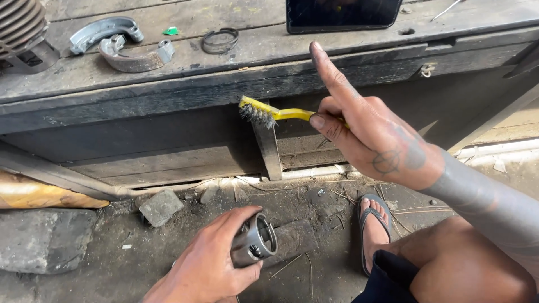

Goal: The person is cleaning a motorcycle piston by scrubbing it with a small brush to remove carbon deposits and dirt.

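Outdoors, above dirt ground point(112, 269) beside a wooden bench point(168, 84), left hand point(208, 264) fingers clasp a piston point(255, 242); right hand point(373, 134) grips a wire brush point(269, 114).

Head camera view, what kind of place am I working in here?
Probably a small motorcycle or engine repair workshop: brake shoes lie on a worn wooden bench, the right hand holds a yellow wire brush, and the left hand holds a metal piston.

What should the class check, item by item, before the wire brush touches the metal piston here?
1. Left hand grips the piston firmly: ok.
2. Right hand holds the yellow wire brush by its handle: ok.
3. Brush bristles clear of the piston: ok, well above it.
4. Piston's open end faces up: ok.
5. Sandalled foot clear of the piston: ok.
6. Dirt inside the piston: cannot tell.
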